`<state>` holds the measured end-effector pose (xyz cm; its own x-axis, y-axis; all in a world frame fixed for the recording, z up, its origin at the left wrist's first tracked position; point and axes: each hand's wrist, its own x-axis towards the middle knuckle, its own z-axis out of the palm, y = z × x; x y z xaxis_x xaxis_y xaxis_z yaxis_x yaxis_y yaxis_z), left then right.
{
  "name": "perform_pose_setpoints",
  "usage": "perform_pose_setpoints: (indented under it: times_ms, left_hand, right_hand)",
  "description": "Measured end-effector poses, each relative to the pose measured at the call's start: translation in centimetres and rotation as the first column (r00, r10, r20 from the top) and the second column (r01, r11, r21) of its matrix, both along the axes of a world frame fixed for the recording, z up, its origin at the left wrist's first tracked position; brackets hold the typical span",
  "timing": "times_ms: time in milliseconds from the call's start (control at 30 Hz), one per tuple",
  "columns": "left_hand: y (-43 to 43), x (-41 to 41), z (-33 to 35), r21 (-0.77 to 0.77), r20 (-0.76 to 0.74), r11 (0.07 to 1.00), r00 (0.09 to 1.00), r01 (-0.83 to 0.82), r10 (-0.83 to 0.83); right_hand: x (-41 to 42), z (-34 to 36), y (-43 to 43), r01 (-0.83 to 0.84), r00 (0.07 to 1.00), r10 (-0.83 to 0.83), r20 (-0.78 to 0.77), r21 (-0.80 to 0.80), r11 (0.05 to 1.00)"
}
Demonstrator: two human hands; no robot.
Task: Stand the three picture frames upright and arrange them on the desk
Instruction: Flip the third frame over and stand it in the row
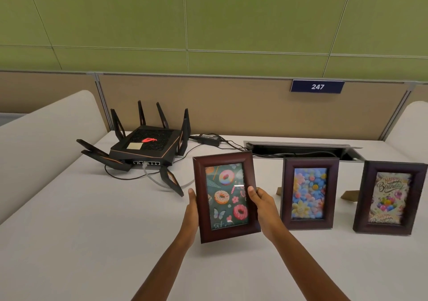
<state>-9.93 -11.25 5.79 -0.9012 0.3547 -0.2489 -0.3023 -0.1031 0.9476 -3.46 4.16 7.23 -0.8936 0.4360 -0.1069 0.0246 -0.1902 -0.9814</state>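
Three dark brown wooden picture frames face me on the white desk [81, 242]. The doughnut frame [225, 196] is upright in both hands: my left hand [192, 210] grips its left edge and my right hand [260, 204] grips its right edge, thumbs on the front. I cannot tell whether its bottom edge touches the desk. To its right the flower frame [309, 193] stands upright on its back stand. Furthest right, the birthday frame [389, 197] also stands upright, its stand showing behind on the left.
A black router [144, 146] with several antennas sits at the back left, cables trailing from it to a power brick [209, 139]. An open cable slot [301, 149] lies behind the frames. Beige partition with a sign 247 [317, 86] closes the back.
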Motion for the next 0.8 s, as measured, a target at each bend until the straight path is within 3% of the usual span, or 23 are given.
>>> perform_pose_setpoints:
  times_ms: [367, 800]
  left_hand:
    - [1.2, -2.2, -0.5, 0.092, 0.079, 0.996, 0.997, 0.013, -0.02]
    - [1.6, -4.4, -1.6, 0.04, 0.086, 0.997, 0.994, 0.066, -0.07]
  right_hand:
    - [-1.0, -0.9, 0.2, -0.002, 1.0, 0.002, -0.017, 0.008, 1.0]
    - [-2.7, -3.4, 0.3, 0.016, 1.0, -0.016, 0.024, 0.022, 1.0]
